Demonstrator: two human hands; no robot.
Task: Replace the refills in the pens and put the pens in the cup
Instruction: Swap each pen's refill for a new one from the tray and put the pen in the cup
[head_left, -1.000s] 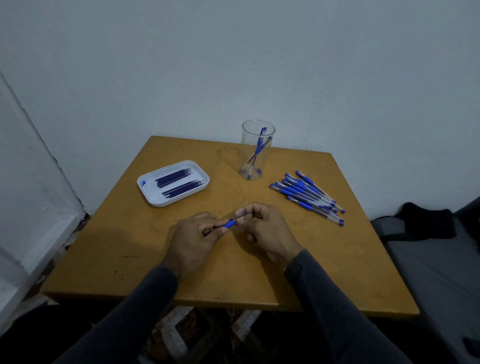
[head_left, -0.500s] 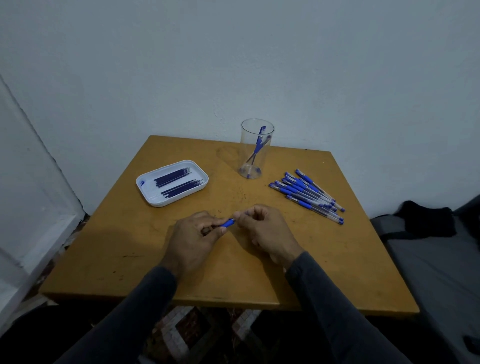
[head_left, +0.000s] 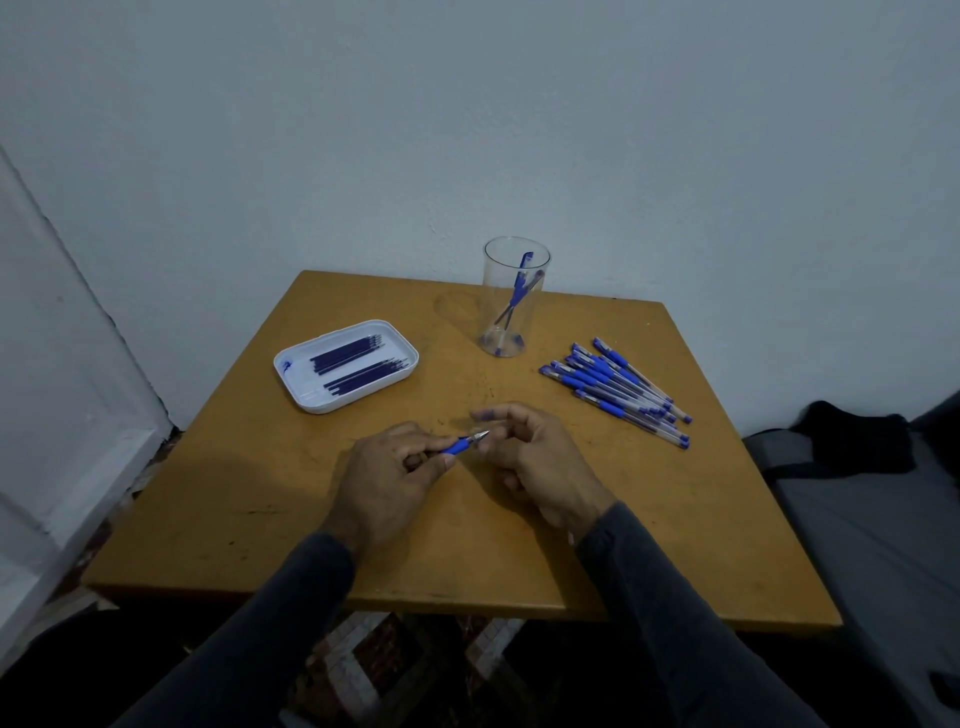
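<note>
A pale wall (head_left: 467, 130) fills the upper half of the view, meeting a white panel (head_left: 57, 364) at nine o'clock; dark fabric (head_left: 857, 441) lies on a grey seat (head_left: 883, 545) at three o'clock. The wooden table (head_left: 675, 545) takes up the middle, its top scuffed with small dark marks, and patterned floor tiles (head_left: 395, 654) show under its near edge at six o'clock. Two dark sleeves (head_left: 270, 634) come in from the bottom. The left hand (head_left: 384, 478) sits just left of centre with its fingers curled round a pen (head_left: 460, 444), thumb and forefinger clamped on the blue grip section; the barrel is hidden inside the fist and only the blue grip and metal tip stick out, pointing toward two o'clock. The right hand (head_left: 530, 457) is just beside it, fingers loosely bent and spread; whether any of them touches the pen's tip cannot be told, and nothing shows held in it. At ten o'clock from the hands lies a white tray (head_left: 296, 384) holding two bundles of dark refills (head_left: 358, 364). At twelve o'clock a clear cup (head_left: 514, 296) stands upright near the table's far edge with capped pens leaning inside. At two o'clock a pile of pens (head_left: 618, 389) lies fanned on the tabletop, well apart from both hands, caps toward the cup.
</note>
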